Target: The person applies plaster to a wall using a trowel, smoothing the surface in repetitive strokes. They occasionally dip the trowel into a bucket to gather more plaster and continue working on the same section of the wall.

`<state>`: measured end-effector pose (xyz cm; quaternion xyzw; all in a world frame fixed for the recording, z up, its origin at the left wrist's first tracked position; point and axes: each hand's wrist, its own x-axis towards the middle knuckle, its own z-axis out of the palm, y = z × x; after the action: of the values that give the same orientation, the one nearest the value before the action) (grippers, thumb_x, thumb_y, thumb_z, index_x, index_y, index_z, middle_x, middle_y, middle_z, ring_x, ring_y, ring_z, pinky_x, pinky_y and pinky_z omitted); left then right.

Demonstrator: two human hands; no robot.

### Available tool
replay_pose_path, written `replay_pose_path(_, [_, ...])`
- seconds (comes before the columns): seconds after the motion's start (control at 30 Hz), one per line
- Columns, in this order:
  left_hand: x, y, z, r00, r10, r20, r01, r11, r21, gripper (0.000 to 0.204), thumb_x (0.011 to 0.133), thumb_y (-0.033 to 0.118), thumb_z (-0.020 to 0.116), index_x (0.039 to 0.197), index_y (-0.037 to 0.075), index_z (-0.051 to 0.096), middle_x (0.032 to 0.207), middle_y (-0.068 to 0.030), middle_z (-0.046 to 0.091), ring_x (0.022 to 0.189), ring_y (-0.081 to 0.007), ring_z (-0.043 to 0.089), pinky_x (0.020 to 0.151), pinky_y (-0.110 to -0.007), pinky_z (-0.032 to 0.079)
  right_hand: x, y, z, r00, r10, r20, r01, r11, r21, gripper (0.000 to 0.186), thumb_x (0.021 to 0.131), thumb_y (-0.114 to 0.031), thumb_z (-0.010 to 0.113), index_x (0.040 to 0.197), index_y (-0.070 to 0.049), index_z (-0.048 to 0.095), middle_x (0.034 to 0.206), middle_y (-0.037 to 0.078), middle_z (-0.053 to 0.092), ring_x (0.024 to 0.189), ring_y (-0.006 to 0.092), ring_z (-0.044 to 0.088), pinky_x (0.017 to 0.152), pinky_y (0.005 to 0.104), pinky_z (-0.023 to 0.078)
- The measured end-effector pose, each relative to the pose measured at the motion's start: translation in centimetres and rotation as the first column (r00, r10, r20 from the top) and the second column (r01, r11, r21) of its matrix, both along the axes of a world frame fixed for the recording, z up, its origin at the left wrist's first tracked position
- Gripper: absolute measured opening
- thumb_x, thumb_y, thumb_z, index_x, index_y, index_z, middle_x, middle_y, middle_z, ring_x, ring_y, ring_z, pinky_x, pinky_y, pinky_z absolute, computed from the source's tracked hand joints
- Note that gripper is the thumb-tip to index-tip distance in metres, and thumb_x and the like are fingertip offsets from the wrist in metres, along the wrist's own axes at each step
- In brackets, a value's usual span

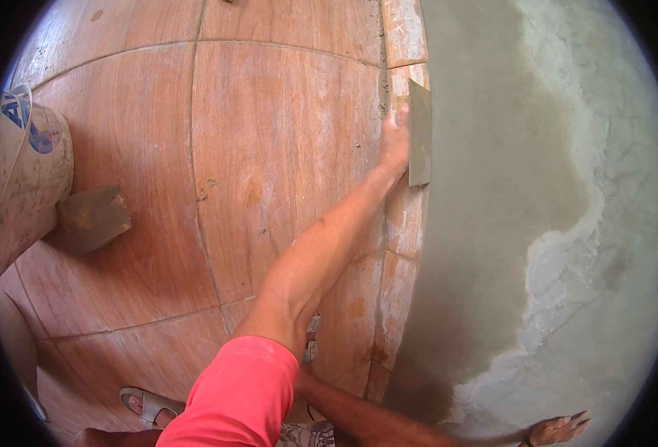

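My left hand (394,140), at the end of a bare forearm below a pink sleeve, grips a hand float from behind. The grey rectangular plate of the float (420,134) stands on edge along the tile strip, turned to the grey cement surface (485,171) on the right. The hand hides the float's handle. At the lower right, my right hand (560,430) has its fingers stretched out and holds nothing visible. A dark band circles its wrist. It lies over the cement surface, and I cannot tell whether it touches.
A dirty white bucket (49,164) stands on the left, with a flat grey block (94,216) beside it. Another rounded container (12,343) is below. Wood-look tiles (277,149) with mortar crumbs cover the floor. A narrow tile strip (405,223) borders the cement. My sandalled foot (150,406) is at lower left.
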<state>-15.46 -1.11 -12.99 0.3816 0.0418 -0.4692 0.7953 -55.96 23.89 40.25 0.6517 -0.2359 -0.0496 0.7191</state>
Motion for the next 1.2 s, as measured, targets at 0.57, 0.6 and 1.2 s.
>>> replay_pose_path(0.57, [-0.4,2.7,2.0,0.976,-0.071,0.204,0.041,0.988,0.148,0.049,0.106,0.043,0.04,0.099,-0.004,0.052,0.088,-0.0174,0.062,0.083,-0.0202,0.059,0.077,-0.04,0.049,-1.7,-0.2,0.8,0.996,0.019,-0.086,-0.026,0.997,-0.078,0.054,0.104,-0.031,0.046,0.139,0.01,0.044,0.144,0.03,0.046,0.131,0.0437,0.049,0.108,0.0559,0.042])
replay_pose_path(0.6, [-0.5,3.0,2.4,0.977,-0.09,0.195,0.061,0.986,0.152,0.05,0.106,0.043,0.04,0.099,-0.004,0.051,0.088,-0.0175,0.061,0.083,-0.0199,0.058,0.077,-0.04,0.049,-2.3,-0.1,1.0,0.995,-0.001,-0.097,-0.009,0.995,-0.101,0.054,0.104,-0.031,0.045,0.139,0.01,0.044,0.144,0.029,0.046,0.131,0.0435,0.049,0.108,0.0558,0.042])
replay_pose_path(1.2, [-5.1,6.7,2.7,0.982,-0.052,0.182,0.032,0.993,0.11,0.061,0.102,0.05,0.045,0.111,-0.01,0.053,0.1,-0.0312,0.064,0.096,-0.0372,0.064,0.084,-0.045,0.048,-0.6,0.6,0.3,0.999,-0.038,-0.002,0.038,0.999,0.013,0.049,0.105,-0.032,0.043,0.142,0.001,0.045,0.146,0.025,0.046,0.135,0.0494,0.041,0.109,0.065,0.032])
